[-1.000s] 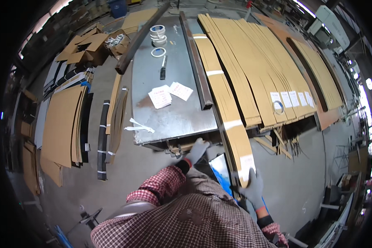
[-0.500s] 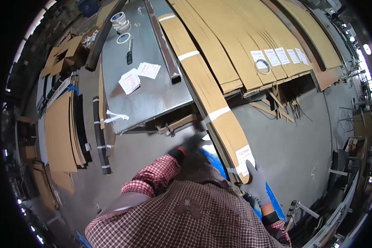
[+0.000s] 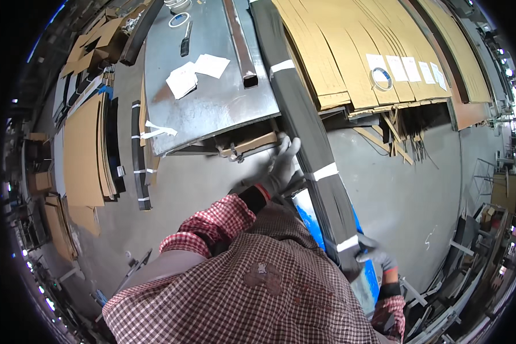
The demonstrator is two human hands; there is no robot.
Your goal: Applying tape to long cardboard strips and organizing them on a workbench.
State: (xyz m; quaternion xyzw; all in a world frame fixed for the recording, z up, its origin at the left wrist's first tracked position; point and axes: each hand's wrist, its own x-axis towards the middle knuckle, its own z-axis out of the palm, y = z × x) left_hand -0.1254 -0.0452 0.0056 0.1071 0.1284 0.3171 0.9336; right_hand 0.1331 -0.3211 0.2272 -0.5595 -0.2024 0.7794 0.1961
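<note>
A long bundle of dark grey strips [image 3: 311, 137], tied with white bands [image 3: 325, 172], runs from the far tables down toward my right side. Its near part lies over a blue and white surface [image 3: 308, 219]. My right hand [image 3: 375, 253], in a grey glove, is closed around the right edge of the bundle by its lowest band. On the other side, my gloved left hand [image 3: 282, 165] is raised beside the bundle with its fingers stretched out. It looks empty; whether the fingertips touch the bundle I cannot tell.
The metal table [image 3: 223, 112] at left bears white paper labels [image 3: 182, 80], a knife-like tool [image 3: 186, 46], a tape roll [image 3: 179, 20] and a rusty square tube [image 3: 239, 49]. Cardboard sheets [image 3: 327, 57] with labels and another tape roll [image 3: 382, 79] stand right. More cardboard [image 3: 83, 152] leans left.
The bundle has been turned over: its labelled cardboard face was up, now the dark grey side is. My left hand has risen beside it. The view has shifted, and the tables appear higher.
</note>
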